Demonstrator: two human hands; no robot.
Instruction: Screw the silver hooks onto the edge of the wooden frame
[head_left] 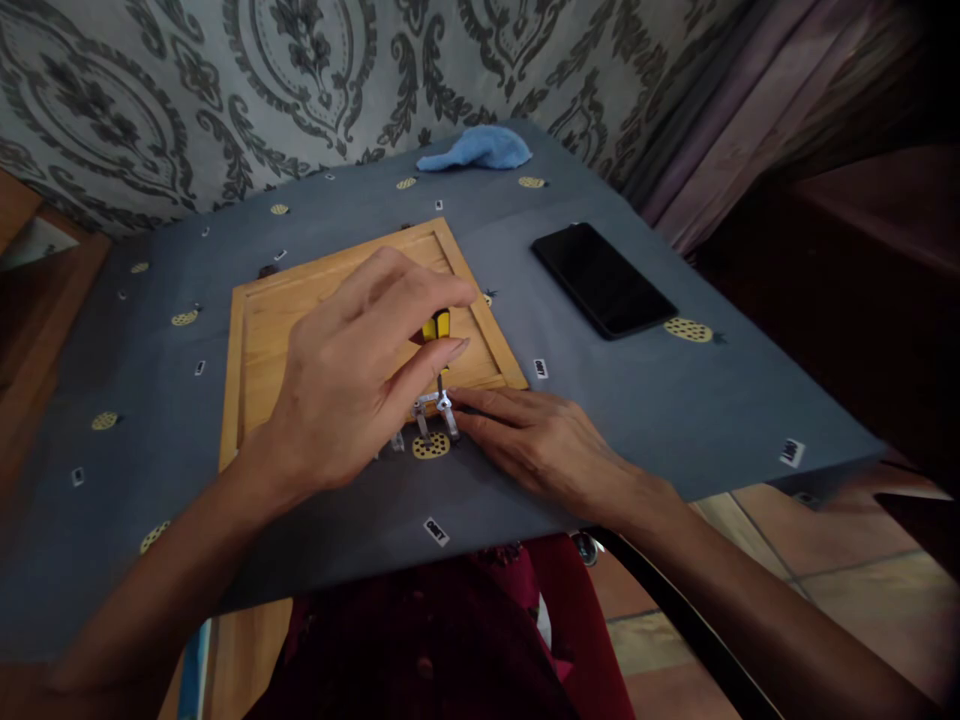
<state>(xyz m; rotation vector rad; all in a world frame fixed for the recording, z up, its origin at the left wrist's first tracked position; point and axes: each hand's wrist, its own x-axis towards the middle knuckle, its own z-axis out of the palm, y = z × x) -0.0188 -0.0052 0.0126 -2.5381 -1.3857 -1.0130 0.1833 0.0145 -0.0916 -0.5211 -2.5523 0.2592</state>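
My left hand (352, 375) is closed around a small screwdriver with a yellow and black handle (437, 325), held upright with its tip down on a small metal bracket (435, 408). My right hand (544, 445) lies low on the grey cloth, its fingertips pressed together against the bracket's right side. The bracket stands at the near edge of a shallow wooden tray (259, 350), on the cloth. A tiny clear piece (397, 441) lies just left of the bracket.
A black phone (604, 280) lies face up to the right of the tray. A blue cloth (476, 150) is bunched at the table's far edge by the patterned wall. The grey tablecloth (675, 400) has yellow pineapple prints. Curtains hang at right.
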